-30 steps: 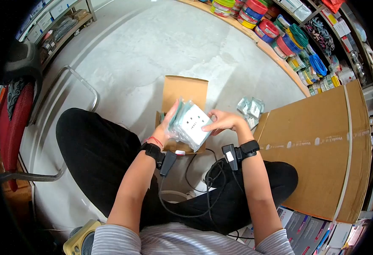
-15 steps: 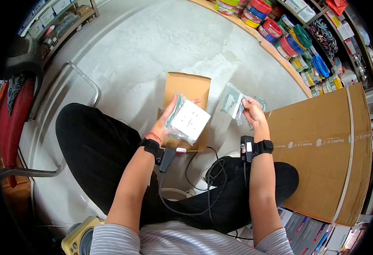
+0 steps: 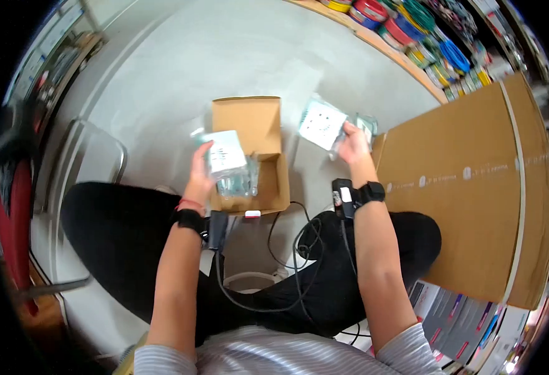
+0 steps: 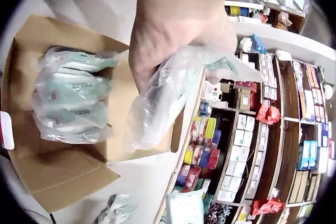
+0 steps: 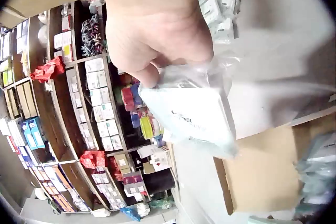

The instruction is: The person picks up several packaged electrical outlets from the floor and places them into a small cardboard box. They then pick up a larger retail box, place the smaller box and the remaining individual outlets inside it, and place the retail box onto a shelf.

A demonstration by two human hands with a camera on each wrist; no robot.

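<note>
In the head view my left hand [image 3: 199,170] grips a white wall socket [image 3: 225,150] in a clear bag, over the left side of an open cardboard box [image 3: 247,119]. My right hand [image 3: 354,145], farther right over the floor, pinches the edge of another bagged wall socket [image 3: 322,124]. The right wrist view shows this bagged socket [image 5: 194,113] hanging from the fingers, dark print on its face. Several bagged pieces [image 4: 73,98] stand in a row inside the box in the left wrist view.
A small pile of bagged pieces [image 3: 367,124] lies on the floor beside a large strapped carton [image 3: 462,194] at the right. Shelving with coloured wire coils [image 3: 405,28] runs along the far right. A black cable [image 3: 299,250] loops between the legs; a chair [image 3: 18,219] stands left.
My right hand has parted from the left, moving right with one bagged socket. My left hand has shifted left with the other, uncovering the bagged pieces in the box. The head view has shifted too.
</note>
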